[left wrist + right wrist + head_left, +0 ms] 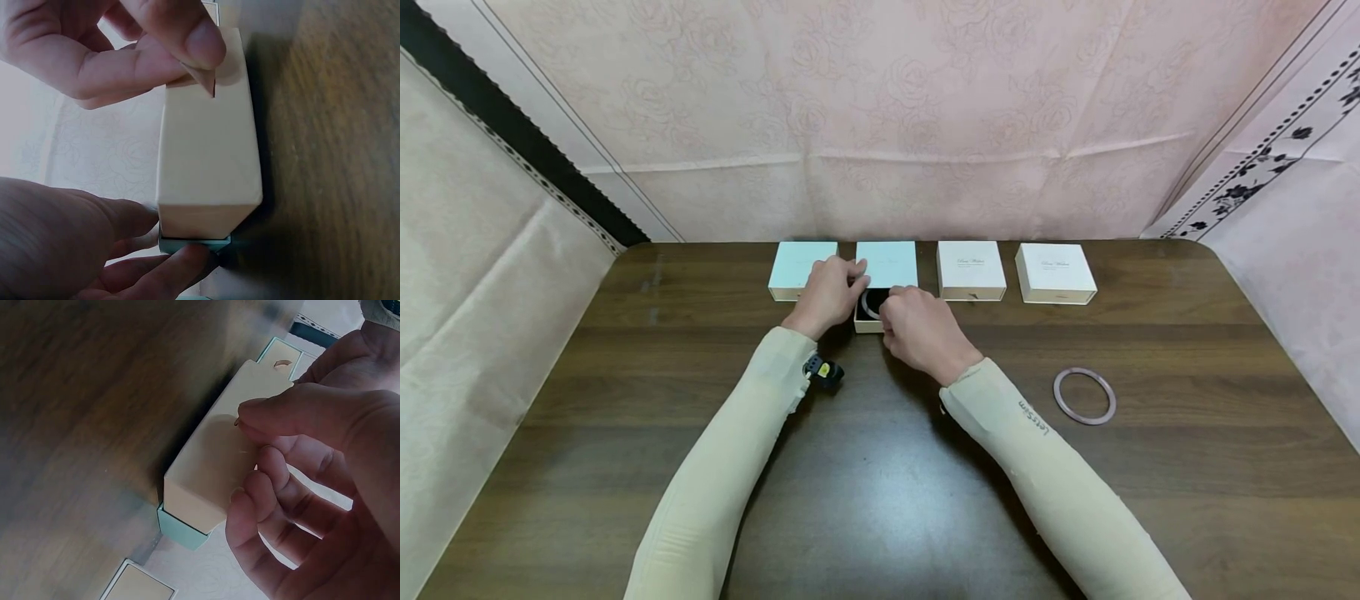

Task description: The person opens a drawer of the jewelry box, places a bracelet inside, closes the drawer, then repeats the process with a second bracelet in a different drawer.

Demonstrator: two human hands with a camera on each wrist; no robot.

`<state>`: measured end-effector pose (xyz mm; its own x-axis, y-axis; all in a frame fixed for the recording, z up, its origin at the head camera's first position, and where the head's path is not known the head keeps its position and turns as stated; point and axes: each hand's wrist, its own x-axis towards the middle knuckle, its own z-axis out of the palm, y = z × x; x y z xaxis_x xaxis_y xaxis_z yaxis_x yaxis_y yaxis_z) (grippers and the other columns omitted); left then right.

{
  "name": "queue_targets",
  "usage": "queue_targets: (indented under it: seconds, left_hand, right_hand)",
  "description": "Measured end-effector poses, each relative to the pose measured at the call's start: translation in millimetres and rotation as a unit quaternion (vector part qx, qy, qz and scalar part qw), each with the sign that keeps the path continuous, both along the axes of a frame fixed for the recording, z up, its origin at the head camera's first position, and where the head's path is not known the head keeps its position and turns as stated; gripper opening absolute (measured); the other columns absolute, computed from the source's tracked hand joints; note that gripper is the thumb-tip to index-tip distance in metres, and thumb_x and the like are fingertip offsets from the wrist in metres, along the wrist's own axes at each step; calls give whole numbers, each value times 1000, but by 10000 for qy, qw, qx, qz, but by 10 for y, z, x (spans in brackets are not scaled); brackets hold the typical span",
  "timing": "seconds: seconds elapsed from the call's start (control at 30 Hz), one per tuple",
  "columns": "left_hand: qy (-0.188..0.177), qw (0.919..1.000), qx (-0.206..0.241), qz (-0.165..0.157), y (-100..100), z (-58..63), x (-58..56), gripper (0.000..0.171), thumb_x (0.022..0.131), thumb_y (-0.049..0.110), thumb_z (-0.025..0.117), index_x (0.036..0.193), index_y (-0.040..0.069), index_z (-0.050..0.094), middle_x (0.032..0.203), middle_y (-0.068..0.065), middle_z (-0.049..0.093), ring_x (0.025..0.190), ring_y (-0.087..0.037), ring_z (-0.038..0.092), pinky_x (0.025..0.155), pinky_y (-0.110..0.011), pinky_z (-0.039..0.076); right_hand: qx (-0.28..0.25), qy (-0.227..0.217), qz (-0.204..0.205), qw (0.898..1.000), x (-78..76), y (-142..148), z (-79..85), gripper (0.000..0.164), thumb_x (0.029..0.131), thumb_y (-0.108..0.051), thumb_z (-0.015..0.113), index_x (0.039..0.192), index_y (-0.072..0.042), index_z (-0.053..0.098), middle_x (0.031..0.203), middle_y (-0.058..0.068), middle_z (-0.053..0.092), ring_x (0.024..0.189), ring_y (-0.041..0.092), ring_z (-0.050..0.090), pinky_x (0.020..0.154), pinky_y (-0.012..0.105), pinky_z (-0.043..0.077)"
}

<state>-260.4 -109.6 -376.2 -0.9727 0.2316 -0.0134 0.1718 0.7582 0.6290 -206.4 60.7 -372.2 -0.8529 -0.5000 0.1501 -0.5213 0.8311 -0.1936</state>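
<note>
My left hand (829,292) grips the teal sleeve (887,262) of a small drawer box, its fingers against the sleeve's end in the left wrist view. My right hand (925,329) pinches a small ribbon tab (203,78) between thumb and finger, on the front of the cream drawer (209,144). The drawer stands partly out of the sleeve, towards me. Inside it lies a pale bangle (867,304) on a dark lining; my right hand covers part of it.
Another teal box (801,254) stands to the left. Two white boxes, a nearer one (972,271) and a farther one (1056,271), stand to the right along the back of the wooden table (880,517). A pale purple bangle (1057,392) lies flat at the right.
</note>
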Motion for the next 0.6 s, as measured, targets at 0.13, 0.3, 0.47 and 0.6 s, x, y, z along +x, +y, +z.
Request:
queue_targets:
  seconds: [0.13, 0.3, 0.47, 0.6]
  left_hand:
    - [-52, 10000, -17, 56, 8, -1, 1, 35, 108, 22, 53, 140, 12, 62, 154, -7, 52, 38, -15, 34, 48, -26, 35]
    - [-104, 9999, 4, 56, 6, -2, 5, 35, 108, 22, 53, 141, 13, 61, 154, -7, 51, 40, -16, 35, 49, -27, 35]
    - [-90, 9999, 38, 51, 2, 2, 10, 34, 108, 22, 53, 139, 12, 63, 154, -7, 51, 41, -16, 35, 49, -27, 34]
    - [-123, 9999, 54, 59, 3, 0, 11, 36, 108, 22, 53, 141, 12, 60, 155, -7, 50, 40, -16, 34, 48, -26, 35]
  right_hand:
    - [-3, -25, -3, 10000, -8, -3, -1, 26, 86, -3, 71, 63, -14, 65, 85, 4, 65, 82, 24, 68, 67, 39, 58]
    - [13, -58, -50, 10000, -23, 0, 5, 23, 87, -4, 71, 66, -14, 66, 86, 4, 66, 84, 25, 68, 69, 40, 59]
    - [32, -79, -62, 9999, -43, 1, 4, 25, 87, -4, 70, 64, -14, 66, 85, 4, 65, 85, 25, 68, 70, 41, 59]
    - [24, -110, -57, 9999, -59, 0, -3, 28, 87, -4, 70, 62, -15, 63, 83, 3, 63, 83, 25, 67, 69, 41, 58]
